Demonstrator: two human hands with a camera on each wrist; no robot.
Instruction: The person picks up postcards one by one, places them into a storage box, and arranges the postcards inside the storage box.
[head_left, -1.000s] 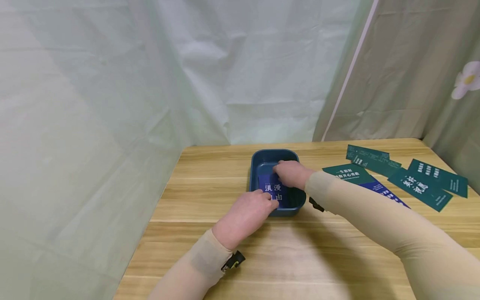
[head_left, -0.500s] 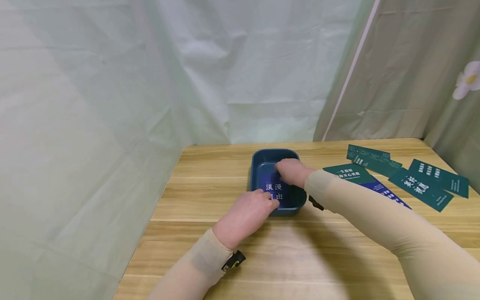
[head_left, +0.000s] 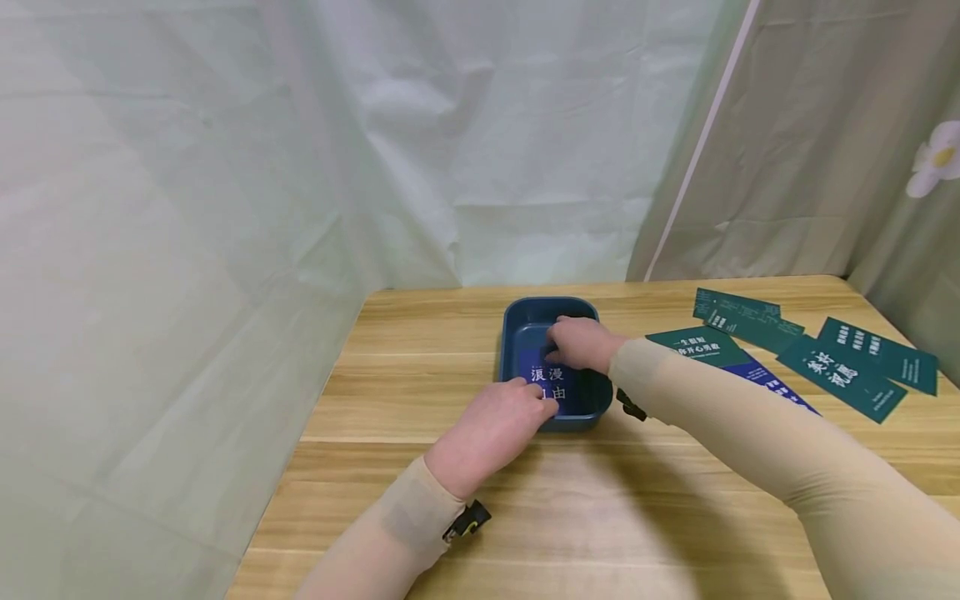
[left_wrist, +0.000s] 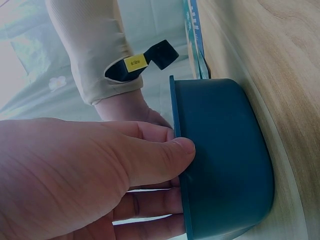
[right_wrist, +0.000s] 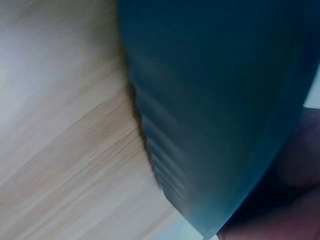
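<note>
While the right hand (head_left: 585, 343) has shifted only slightly in the last second, the blue card (head_left: 546, 384) lies in the tray (head_left: 551, 310), practically unmoved. So I'd call it still being settled. Can't tell if the right hand pinches it. Left hand (head_left: 493, 433) pinches the tray's near-left rim, thumb outside. Other cards (head_left: 866, 390) overlap on the worktop (head_left: 427, 354), right of the tray.

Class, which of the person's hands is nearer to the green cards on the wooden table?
Right. The right hand reaches over the blue bin from the side nearest the green cards; the left hand grips the bin's near-left rim, farther away.
</note>
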